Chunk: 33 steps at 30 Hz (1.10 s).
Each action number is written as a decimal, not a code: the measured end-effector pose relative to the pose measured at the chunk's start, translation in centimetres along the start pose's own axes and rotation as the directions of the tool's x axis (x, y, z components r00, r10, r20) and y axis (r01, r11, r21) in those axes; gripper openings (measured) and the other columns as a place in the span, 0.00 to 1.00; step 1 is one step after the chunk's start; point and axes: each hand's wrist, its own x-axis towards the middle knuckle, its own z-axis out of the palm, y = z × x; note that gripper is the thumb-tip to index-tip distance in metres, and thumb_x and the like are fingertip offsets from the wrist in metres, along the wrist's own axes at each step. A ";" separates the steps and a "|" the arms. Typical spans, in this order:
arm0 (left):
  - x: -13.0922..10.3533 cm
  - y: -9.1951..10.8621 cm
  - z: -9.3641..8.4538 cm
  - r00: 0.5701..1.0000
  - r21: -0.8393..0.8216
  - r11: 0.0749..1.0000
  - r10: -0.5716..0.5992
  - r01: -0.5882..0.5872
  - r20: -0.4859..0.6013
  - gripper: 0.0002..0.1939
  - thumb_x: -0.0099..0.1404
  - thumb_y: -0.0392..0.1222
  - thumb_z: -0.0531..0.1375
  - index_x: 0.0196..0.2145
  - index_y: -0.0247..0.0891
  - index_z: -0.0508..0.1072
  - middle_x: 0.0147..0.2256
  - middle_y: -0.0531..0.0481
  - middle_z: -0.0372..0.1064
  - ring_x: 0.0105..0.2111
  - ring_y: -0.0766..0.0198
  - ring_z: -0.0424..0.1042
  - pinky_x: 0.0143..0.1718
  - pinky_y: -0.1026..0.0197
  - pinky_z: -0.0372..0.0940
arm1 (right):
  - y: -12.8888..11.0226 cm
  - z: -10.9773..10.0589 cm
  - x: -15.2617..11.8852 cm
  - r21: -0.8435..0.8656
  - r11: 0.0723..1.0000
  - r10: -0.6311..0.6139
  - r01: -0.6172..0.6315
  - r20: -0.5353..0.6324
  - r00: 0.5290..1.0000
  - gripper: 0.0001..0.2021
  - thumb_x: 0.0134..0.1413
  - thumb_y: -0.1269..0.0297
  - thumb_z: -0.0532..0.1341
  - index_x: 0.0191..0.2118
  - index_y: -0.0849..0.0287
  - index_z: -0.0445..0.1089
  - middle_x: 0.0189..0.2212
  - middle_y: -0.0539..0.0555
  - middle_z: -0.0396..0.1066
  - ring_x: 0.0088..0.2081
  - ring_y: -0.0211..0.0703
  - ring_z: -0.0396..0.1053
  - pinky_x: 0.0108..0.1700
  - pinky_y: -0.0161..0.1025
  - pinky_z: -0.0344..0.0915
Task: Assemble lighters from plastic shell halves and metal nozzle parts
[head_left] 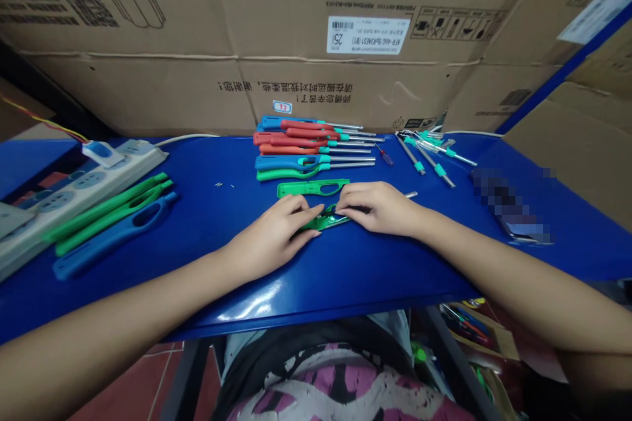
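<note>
I am pressing a green lighter handle flat against the blue table, right in front of me at the middle of the top. My left hand is lying over its near end, fingers stretched out and held together on the plastic; my right hand is covering the far end, fingers curled down and pinching it, with a metal tube sticking out at 3 o'clock. Just beyond, at 12 o'clock, an empty green shell is lying, and past it a row of finished red, blue and green lighters. At 1 o'clock loose metal tubes with teal collars are resting. At 9 o'clock green and blue handle halves are lying beside a power strip. Cardboard boxes are walling the back; I cannot tell what is in them.
</note>
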 end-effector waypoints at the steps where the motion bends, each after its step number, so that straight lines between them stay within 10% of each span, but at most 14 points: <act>1: 0.0 0.0 0.1 1.000 0.000 1.000 0.011 -0.011 0.002 0.20 0.73 0.41 0.55 0.60 0.38 0.69 0.40 0.44 0.66 0.42 0.57 0.68 0.46 0.51 0.70 | 0.0 0.0 0.0 -0.003 1.000 -0.008 0.008 0.001 1.000 0.09 0.65 0.67 0.57 0.38 0.59 0.75 0.38 0.56 0.75 0.38 0.41 0.73 0.41 0.37 0.66; 22: -0.5 1.9 -0.2 0.991 0.343 0.939 -0.013 -0.033 0.130 0.20 0.75 0.36 0.47 0.58 0.29 0.70 0.42 0.39 0.67 0.42 0.54 0.68 0.44 0.51 0.71 | -0.9 -1.7 -0.5 -0.006 1.000 -0.019 0.020 0.162 0.987 0.06 0.61 0.63 0.61 0.41 0.57 0.72 0.42 0.52 0.71 0.35 0.37 0.68 0.37 0.34 0.61; 33: -0.5 0.9 -0.5 0.995 0.125 0.990 0.061 -0.070 0.079 0.20 0.73 0.34 0.51 0.61 0.37 0.68 0.52 0.39 0.66 0.50 0.53 0.68 0.53 0.49 0.69 | -0.5 -1.6 -0.5 0.073 0.996 -0.063 0.053 0.145 0.987 0.12 0.65 0.61 0.59 0.31 0.60 0.69 0.36 0.54 0.68 0.34 0.38 0.66 0.38 0.35 0.63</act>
